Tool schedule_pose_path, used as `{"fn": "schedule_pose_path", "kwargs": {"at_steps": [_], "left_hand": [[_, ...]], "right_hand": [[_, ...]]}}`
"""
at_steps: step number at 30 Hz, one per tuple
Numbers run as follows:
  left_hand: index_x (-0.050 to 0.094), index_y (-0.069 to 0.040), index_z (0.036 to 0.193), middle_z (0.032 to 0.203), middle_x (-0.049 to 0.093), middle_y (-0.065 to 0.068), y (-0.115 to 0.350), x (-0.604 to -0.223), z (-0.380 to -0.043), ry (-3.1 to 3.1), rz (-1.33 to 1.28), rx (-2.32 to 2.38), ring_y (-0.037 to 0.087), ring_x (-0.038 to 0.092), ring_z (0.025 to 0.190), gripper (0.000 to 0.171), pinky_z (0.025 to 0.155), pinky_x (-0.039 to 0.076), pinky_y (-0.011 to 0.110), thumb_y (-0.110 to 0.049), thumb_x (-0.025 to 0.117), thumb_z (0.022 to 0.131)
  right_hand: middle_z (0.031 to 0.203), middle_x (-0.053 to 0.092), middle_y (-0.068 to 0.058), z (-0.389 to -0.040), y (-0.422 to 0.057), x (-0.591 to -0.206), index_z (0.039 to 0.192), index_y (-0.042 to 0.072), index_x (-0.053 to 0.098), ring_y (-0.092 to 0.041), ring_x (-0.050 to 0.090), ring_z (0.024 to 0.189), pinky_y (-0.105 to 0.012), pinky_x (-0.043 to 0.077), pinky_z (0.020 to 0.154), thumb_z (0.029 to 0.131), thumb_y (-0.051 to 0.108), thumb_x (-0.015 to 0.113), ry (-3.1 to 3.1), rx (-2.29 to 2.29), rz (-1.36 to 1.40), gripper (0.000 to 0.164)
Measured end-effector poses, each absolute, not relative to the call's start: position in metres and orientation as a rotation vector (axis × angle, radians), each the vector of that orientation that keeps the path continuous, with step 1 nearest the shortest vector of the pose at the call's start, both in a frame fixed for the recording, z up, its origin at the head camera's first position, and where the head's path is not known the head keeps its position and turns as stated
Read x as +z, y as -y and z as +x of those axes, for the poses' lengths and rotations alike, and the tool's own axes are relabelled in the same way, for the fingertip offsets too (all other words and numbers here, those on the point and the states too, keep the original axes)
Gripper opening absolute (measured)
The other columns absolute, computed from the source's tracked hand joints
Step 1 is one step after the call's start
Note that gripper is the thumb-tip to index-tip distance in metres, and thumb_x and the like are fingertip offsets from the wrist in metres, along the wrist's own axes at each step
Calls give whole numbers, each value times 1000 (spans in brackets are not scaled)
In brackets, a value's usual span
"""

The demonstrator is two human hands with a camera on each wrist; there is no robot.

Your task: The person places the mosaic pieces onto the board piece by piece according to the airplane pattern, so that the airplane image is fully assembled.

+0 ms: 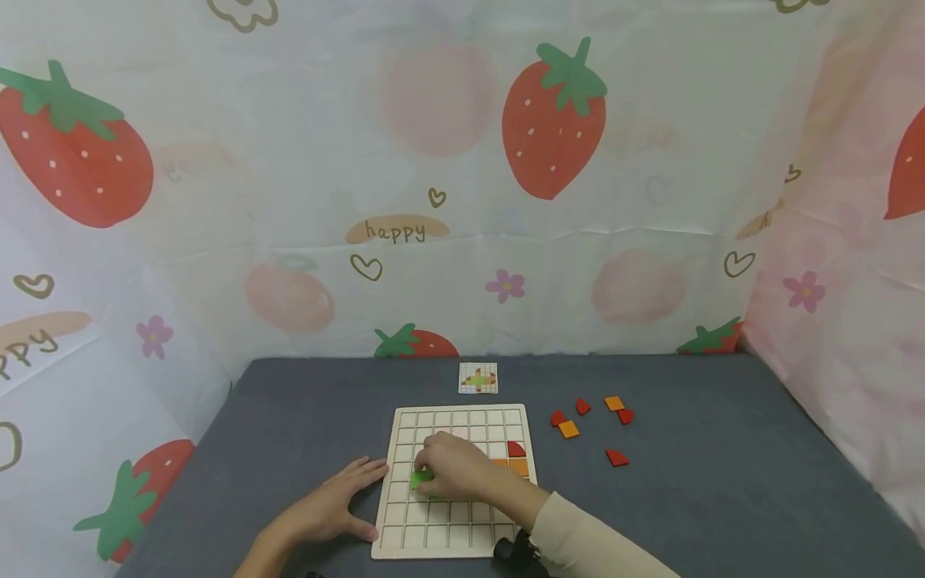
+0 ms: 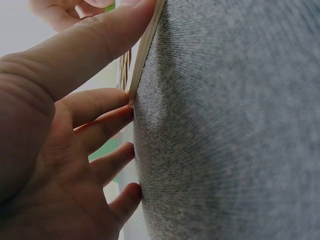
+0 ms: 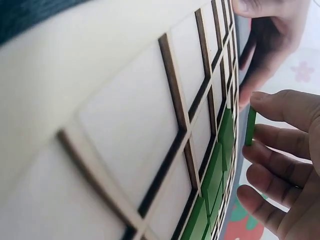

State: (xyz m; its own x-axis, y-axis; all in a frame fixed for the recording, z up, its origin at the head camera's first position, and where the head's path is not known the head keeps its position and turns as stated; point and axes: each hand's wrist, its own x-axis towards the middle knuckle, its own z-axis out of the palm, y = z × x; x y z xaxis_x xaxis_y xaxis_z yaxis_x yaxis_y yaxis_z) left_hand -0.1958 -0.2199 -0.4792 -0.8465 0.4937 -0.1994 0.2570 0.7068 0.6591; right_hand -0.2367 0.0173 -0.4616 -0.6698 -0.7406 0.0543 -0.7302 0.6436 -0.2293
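Observation:
A pale wooden grid board [image 1: 437, 539] lies on the dark cloth. My right hand [image 1: 455, 466] is above its left-middle part, pinching a small green tile [image 3: 251, 127] between thumb and fingertips; the tile is held edge-on, apart from the grid in the right wrist view. Several green tiles [image 3: 212, 170] sit in the grid's cells there. Toward the board's right side are orange tiles [image 1: 518, 466] and a red quarter-round tile [image 1: 515, 449]. My left hand [image 1: 336, 498], fingers spread, touches the board's left edge with thumb and fingertips. My right hand hides the middle cells.
Right of the board lie loose pieces: orange tiles [image 1: 569, 429] and several red rounded ones [image 1: 617, 457]. A small picture card [image 1: 478, 378] lies behind the board. A printed strawberry curtain [image 1: 448, 305] hangs along the table's back edge.

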Motion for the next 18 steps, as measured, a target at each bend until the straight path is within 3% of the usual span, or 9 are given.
{"fn": "schedule_pose_path", "kwargs": {"at_steps": [18], "left_hand": [[40, 1, 147, 154, 37, 21, 220, -479, -195, -2553, 573, 897, 52, 19, 144, 98, 107, 22, 71, -36, 85, 69]], "right_hand": [[80, 57, 11, -230, -9, -468, 95, 20, 76, 0, 45, 73, -16, 37, 58, 82, 33, 75, -2811, -228, -1270, 18]]}}
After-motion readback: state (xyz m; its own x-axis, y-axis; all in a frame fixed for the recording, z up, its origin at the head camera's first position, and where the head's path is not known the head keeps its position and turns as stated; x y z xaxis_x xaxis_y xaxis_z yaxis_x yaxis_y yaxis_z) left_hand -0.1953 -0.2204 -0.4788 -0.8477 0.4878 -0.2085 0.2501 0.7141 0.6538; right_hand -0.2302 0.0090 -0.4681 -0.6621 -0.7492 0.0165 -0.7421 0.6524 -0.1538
